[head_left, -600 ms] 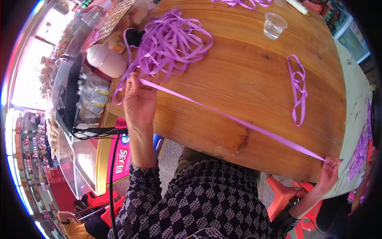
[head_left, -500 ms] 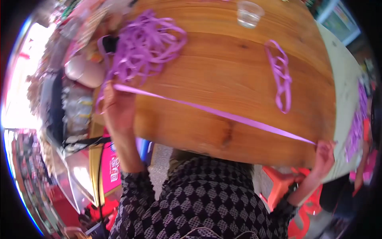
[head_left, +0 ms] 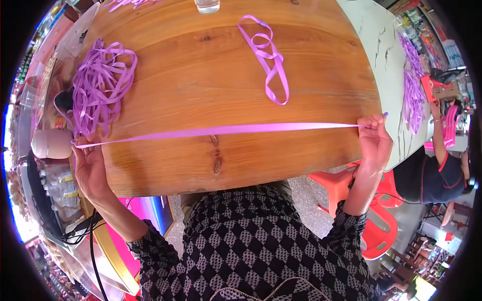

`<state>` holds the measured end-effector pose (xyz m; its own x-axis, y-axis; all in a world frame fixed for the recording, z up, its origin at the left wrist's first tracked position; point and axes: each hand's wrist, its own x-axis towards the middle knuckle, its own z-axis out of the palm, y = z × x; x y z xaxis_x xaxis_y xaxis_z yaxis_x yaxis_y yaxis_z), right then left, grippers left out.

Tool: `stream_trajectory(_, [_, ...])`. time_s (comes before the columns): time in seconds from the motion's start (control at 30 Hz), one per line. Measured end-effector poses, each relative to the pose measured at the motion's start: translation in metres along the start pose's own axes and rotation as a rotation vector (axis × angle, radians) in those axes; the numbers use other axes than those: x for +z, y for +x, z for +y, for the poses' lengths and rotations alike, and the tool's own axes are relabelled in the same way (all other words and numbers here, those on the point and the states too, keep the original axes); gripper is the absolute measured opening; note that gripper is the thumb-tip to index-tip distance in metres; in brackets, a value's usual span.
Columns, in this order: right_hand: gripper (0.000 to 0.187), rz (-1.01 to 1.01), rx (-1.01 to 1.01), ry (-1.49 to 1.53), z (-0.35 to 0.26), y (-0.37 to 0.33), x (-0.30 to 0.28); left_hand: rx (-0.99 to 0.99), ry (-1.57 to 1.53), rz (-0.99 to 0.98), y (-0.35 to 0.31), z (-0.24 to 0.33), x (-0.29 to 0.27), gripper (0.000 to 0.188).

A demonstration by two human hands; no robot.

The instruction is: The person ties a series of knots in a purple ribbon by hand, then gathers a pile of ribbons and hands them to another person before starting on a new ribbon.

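Observation:
A flat purple ribbon [head_left: 226, 130] is stretched taut from left to right above the near part of the wooden table [head_left: 181, 175]. My left hand [head_left: 90, 160] pinches one end at the table's left edge. The other end sits in the closed fingers of my right hand [head_left: 374, 140], with a small purple tip poking out past them. Just beyond my left hand lies a tangled heap of purple ribbon [head_left: 103, 83]. A separate looped purple ribbon [head_left: 271, 60] lies twisted on the tabletop, farther off.
A clear cup [head_left: 207, 5] stands at the far edge of view. Beside my left hand is a pale pink rounded object [head_left: 51, 144]. More purple ribbons [head_left: 414, 90] lie on a white marbled surface [head_left: 384, 65] at right, near another person [head_left: 432, 173]. Red plastic chairs [head_left: 379, 236] stand below.
The view has swung to the right, so the table things appear farther left. The ribbon is still held taut between both hands and now runs nearly level.

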<state>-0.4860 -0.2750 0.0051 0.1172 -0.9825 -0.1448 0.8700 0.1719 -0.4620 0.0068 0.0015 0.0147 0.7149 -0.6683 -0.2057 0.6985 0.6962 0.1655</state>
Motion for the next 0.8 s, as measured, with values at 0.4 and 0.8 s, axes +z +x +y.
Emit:
stream_trajectory(0.4, [0.004, -0.05, 0.151, -0.024, 0.014, -0.003, 0.025, -0.31, -0.161, -0.177, -0.013, -0.019, 0.036, 0.019])
stream_trajectory(0.8, [0.015, -0.586, 0.539, -0.985, 0.095, -0.077, 0.098, -0.693, 1.077, -0.171, -0.087, -0.185, 0.064, 0.012])
